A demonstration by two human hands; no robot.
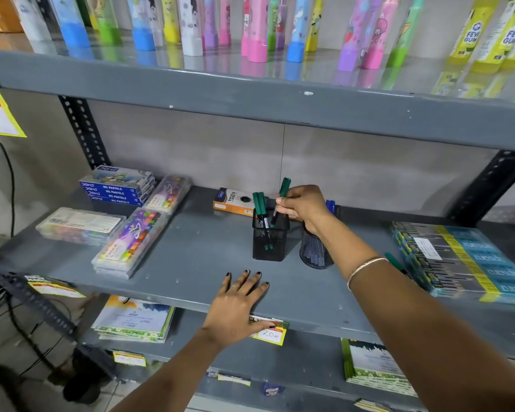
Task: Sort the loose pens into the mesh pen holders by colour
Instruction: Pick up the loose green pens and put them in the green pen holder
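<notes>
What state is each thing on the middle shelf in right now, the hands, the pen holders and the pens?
Right hand: gripping a green pen, lowering it into the square holder.
Left hand: empty, flat on the shelf edge.
Square holder: upright, holding green pens.
Round holder: upright, holding blue pens.
Loose green pen: lying on the shelf, unsorted.
</notes>
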